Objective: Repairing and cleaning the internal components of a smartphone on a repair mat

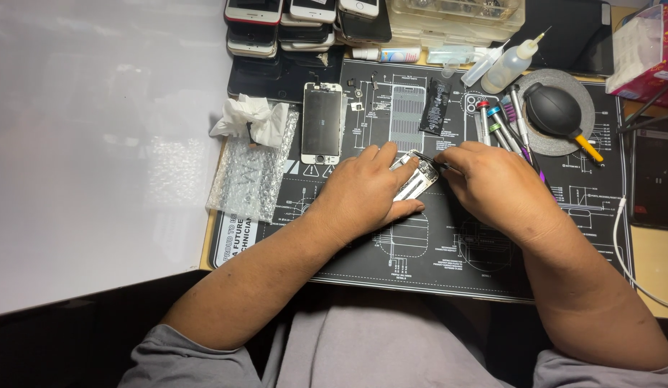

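My left hand (363, 194) rests on the black work mat (449, 251) and grips an opened phone body (416, 178), silver inside, mostly hidden under the fingers. My right hand (495, 188) holds thin black tweezers (427, 159) whose tips touch the top of the phone body. A detached white phone screen (322, 122) lies face up just left of my left hand. A small black battery (434, 108) lies on the mat beyond the hands.
Several screwdrivers (503, 122) with coloured caps and a black air blower (557, 111) lie at the right. Stacked phones (298, 21), squeeze bottles (510, 65), a clear box (456, 18), a bubble-wrap sheet (251, 169) with a crumpled tissue (251, 118), and a white cable (621, 237) surround the mat.
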